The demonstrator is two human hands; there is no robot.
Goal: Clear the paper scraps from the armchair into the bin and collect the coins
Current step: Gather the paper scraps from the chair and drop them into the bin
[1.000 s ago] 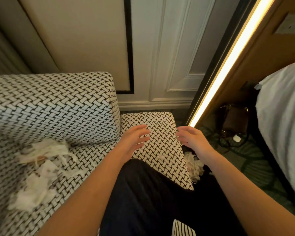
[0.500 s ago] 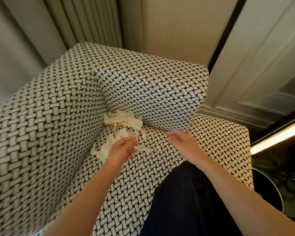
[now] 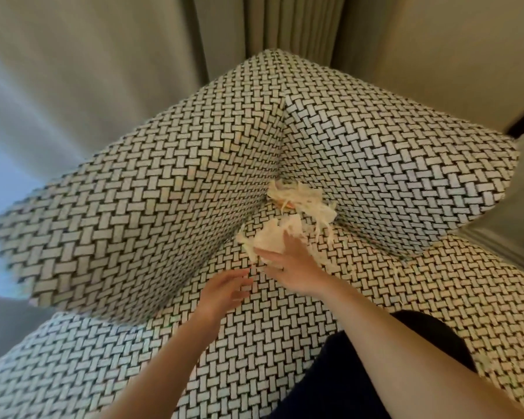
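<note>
Your right hand (image 3: pixel 294 264) presses flat on paper scraps (image 3: pixel 297 213) heaped in the armchair (image 3: pixel 170 189) seat's back corner; left hand (image 3: pixel 221 293) open, empty; clearing unfinished; no coins or bin visible

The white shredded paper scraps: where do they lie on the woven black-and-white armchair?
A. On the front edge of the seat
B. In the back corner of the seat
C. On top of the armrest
B: the white shredded paper scraps sit where the woven black-and-white armchair seat meets its back corner, the right hand touching them.
</note>
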